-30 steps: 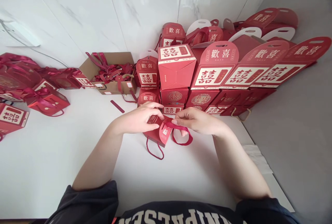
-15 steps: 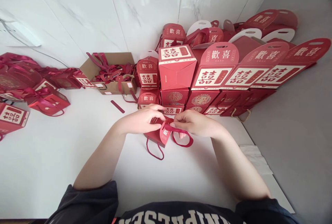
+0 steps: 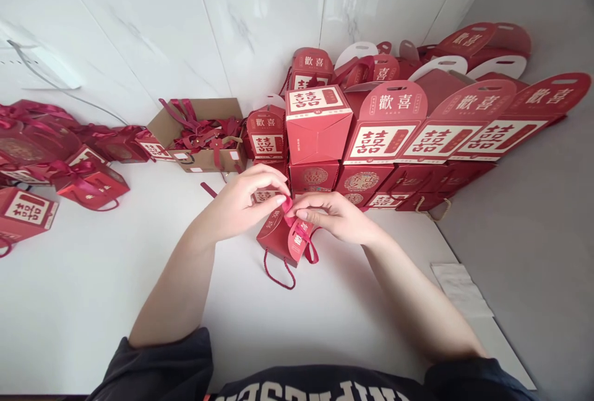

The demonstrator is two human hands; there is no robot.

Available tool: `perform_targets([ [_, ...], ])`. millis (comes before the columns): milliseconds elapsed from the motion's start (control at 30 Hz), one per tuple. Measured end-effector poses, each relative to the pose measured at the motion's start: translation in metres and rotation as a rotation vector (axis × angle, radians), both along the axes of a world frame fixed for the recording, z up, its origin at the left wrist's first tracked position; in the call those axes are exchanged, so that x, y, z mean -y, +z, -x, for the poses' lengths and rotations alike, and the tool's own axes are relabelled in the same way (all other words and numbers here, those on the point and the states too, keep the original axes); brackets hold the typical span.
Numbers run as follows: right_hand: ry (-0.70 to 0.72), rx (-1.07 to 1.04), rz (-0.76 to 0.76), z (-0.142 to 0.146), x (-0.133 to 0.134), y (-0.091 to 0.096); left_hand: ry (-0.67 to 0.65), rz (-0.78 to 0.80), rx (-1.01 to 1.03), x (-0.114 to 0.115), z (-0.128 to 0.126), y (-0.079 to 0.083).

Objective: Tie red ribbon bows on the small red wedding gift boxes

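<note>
A small red gift box point(image 3: 277, 237) with a rounded flap and a twisted cord handle point(image 3: 281, 278) stands on the white table in front of me. Above its top, my left hand point(image 3: 254, 200) pinches a crimson ribbon point(image 3: 288, 205) between thumb and fingertips. From the other side my right hand point(image 3: 330, 216) also closes on the ribbon, thumb against the fingers. One length of ribbon hangs over the flap and loops down on the box's right. My fingers cover part of the box top.
Stacked red boxes point(image 3: 383, 141) rise behind my hands and along the right. An open cardboard box point(image 3: 204, 161) of ribbons stands at back left. Ribboned boxes point(image 3: 93, 184) sit at far left. A red strip point(image 3: 208, 189) and white sheets point(image 3: 459, 286) lie on the table.
Both hands have lifted from the flap to above the box, the right one shifting left. The ribbon end is now between them, and the loop on the right has become smaller.
</note>
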State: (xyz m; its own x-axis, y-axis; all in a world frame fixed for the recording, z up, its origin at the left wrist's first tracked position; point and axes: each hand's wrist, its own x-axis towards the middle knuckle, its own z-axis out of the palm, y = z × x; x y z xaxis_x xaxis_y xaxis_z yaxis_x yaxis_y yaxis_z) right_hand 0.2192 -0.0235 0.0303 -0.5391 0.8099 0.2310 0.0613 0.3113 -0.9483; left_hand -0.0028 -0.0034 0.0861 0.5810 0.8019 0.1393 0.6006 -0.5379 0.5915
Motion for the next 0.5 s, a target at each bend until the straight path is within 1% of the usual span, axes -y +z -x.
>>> perform_targets([
  [33,-0.007,-0.060,0.065,0.002,0.000,-0.001,0.010,0.004,-0.039,0.003,0.001,0.000],
  [100,-0.073,-0.158,0.149,0.005,0.001,-0.002,0.019,0.054,-0.174,0.006,0.004,-0.002],
  [167,-0.118,-0.195,0.194,0.008,0.002,-0.004,0.005,0.139,-0.306,0.006,0.006,-0.005],
  [200,-0.122,-0.186,0.213,0.009,0.003,-0.006,-0.003,0.183,-0.338,0.005,0.006,-0.007],
  [333,-0.086,-0.081,0.264,0.016,0.002,-0.014,-0.015,0.307,-0.291,-0.002,0.006,-0.004],
  [500,-0.062,-0.020,0.260,0.023,0.000,-0.022,-0.023,0.342,-0.287,-0.008,0.012,0.001],
])
